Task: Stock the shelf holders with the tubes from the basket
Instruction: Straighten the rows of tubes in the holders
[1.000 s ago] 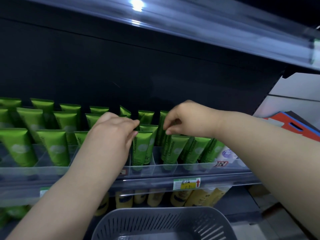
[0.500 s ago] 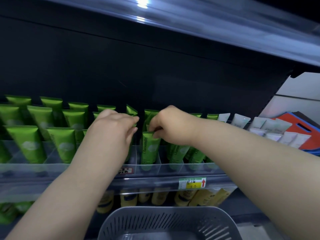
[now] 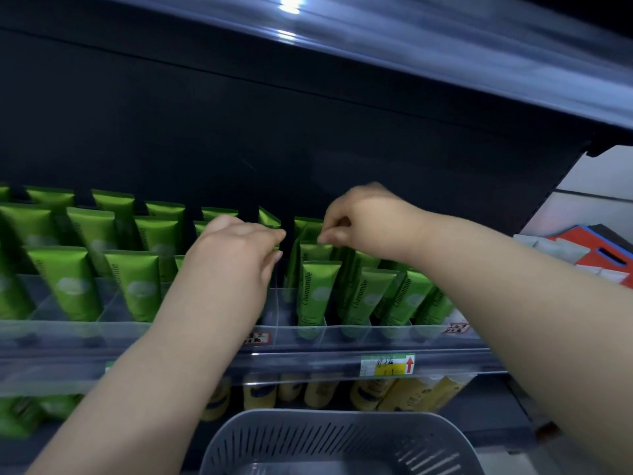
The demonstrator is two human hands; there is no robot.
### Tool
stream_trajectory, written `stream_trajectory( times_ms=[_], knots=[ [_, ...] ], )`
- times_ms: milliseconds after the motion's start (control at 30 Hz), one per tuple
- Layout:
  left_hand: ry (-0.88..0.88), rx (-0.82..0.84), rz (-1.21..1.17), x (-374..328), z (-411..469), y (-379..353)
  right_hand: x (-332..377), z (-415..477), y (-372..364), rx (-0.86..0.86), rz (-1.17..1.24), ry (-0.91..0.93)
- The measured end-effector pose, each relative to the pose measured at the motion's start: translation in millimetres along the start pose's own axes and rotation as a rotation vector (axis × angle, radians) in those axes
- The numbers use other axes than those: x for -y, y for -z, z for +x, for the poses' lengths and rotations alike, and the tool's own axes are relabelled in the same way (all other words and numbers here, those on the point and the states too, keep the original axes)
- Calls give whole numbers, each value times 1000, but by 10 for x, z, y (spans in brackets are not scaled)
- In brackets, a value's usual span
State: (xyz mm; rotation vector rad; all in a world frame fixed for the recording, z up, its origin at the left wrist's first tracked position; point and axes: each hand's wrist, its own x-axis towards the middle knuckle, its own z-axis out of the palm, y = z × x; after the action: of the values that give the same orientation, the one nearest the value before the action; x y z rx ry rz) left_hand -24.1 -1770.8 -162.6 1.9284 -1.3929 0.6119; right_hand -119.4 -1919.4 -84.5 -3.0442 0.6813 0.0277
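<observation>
Green tube (image 3: 315, 252) held in the clear shelf holder (image 3: 308, 337).
Right hand (image 3: 364, 222) pinches its top, second row from the front edge; left hand (image 3: 236, 265) grip unclear. Let go tilted, it could topple neighbouring tubes (image 3: 363, 296).

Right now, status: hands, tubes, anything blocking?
Right hand pinches green tube top, second row. Left hand at tubes beside it, grip unclear. Tightly packed there; no other obstruction seen.

The green tubes (image 3: 317, 286) look like smooth satin plastic. The shelf holders (image 3: 342, 332) are clear glossy plastic. The near grey basket (image 3: 308, 437) is matt slotted plastic.
</observation>
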Motion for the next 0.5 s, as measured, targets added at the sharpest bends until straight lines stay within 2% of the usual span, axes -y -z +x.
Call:
stream_trajectory(
  times_ms=[67, 267, 500],
  knots=[
    [1, -1, 7, 2, 2, 0, -40, 50, -5, -24, 22, -35],
    [-9, -22, 1, -12, 4, -5, -68, 141, -142, 69, 22, -58],
    [-3, -18, 6, 8, 7, -13, -69, 119, -139, 44, 25, -44]
  ],
)
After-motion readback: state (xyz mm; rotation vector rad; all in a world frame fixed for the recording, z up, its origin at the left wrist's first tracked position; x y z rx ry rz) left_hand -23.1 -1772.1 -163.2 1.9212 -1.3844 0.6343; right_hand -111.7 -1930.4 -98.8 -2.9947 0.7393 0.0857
